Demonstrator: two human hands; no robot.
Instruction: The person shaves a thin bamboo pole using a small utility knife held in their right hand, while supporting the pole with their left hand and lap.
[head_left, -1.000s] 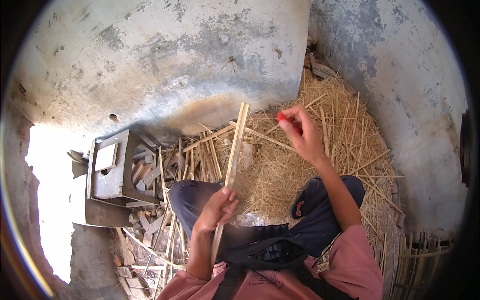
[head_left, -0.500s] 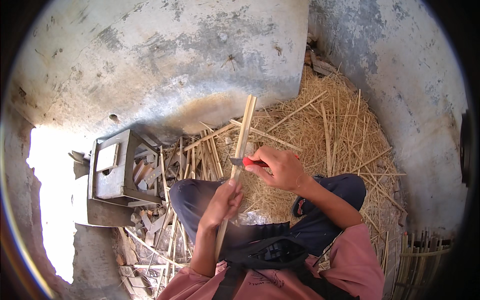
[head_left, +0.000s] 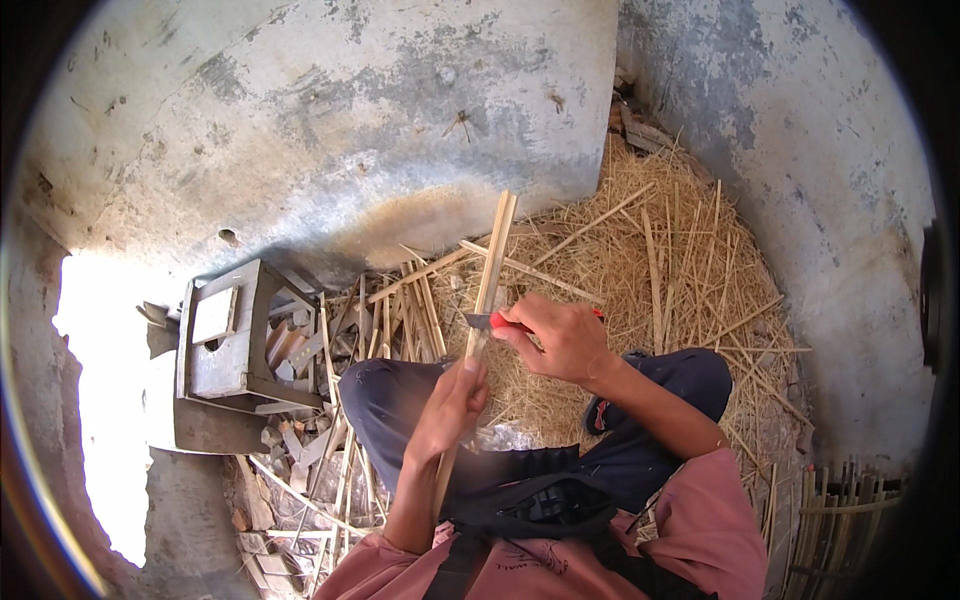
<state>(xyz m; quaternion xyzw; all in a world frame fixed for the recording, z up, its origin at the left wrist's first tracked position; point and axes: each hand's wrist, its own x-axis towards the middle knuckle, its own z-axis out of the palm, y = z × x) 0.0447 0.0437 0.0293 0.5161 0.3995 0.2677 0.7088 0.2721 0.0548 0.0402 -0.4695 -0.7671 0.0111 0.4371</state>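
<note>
My left hand (head_left: 455, 405) is wrapped round a long pale bamboo strip (head_left: 495, 250), which slants from my lap up toward the wall. My right hand (head_left: 560, 338) grips the red handle of a knife (head_left: 484, 321), its fingers closed. The knife's short dark blade lies across the strip, just above my left thumb, and seems to touch it. Part of the handle is hidden inside my right fist. The strip's lower end runs down beside my left forearm.
Shavings and thin strips (head_left: 690, 260) cover the floor ahead and to the right. At the left an overturned wooden stool (head_left: 222, 375) lies near rubble and split sticks (head_left: 420, 310). Weathered walls (head_left: 330, 120) close in on both sides. A bundle of upright sticks (head_left: 845, 510) stands lower right.
Both hands, the strip and the knife have shifted very slightly to the right. The blade stays across the strip, and both grips are unchanged.
</note>
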